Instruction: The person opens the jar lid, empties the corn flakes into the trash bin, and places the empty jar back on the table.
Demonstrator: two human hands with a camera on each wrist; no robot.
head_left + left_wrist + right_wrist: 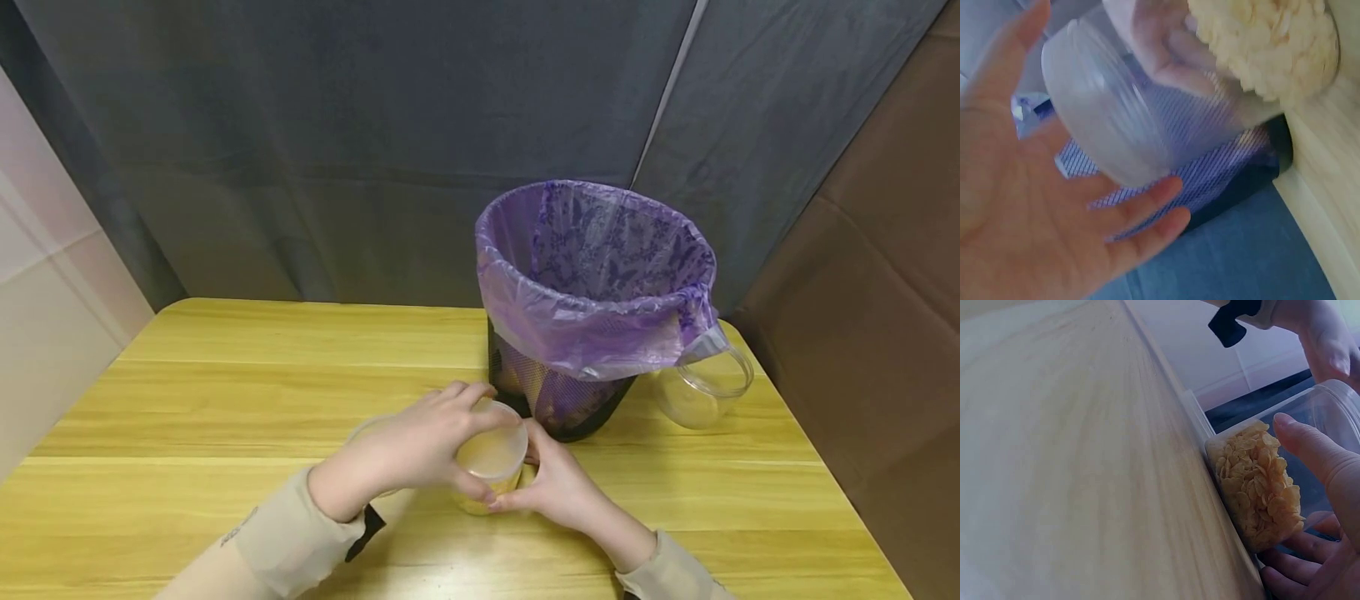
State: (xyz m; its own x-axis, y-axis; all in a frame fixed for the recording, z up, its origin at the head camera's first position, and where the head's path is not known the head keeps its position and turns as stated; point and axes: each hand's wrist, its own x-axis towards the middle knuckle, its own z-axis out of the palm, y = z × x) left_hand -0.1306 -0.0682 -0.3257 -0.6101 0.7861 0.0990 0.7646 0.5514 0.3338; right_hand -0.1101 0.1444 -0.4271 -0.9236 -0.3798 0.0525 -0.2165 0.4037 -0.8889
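Observation:
A clear plastic jar stands upright on the table, part filled with pale yellow flakes and topped by a translucent lid. My right hand grips the jar's side, thumb on one side and fingers round the other. Over the lid spreads my left hand, thumb and fingers apart around its rim. The left wrist view shows that palm facing the lid, the fingers loose and a gap at the thumb. Partly hidden behind the left hand is another clear container.
Just behind the jar stands a black mesh bin lined with a purple bag. A clear open jar sits to the bin's right. Grey curtain hangs behind the wooden table.

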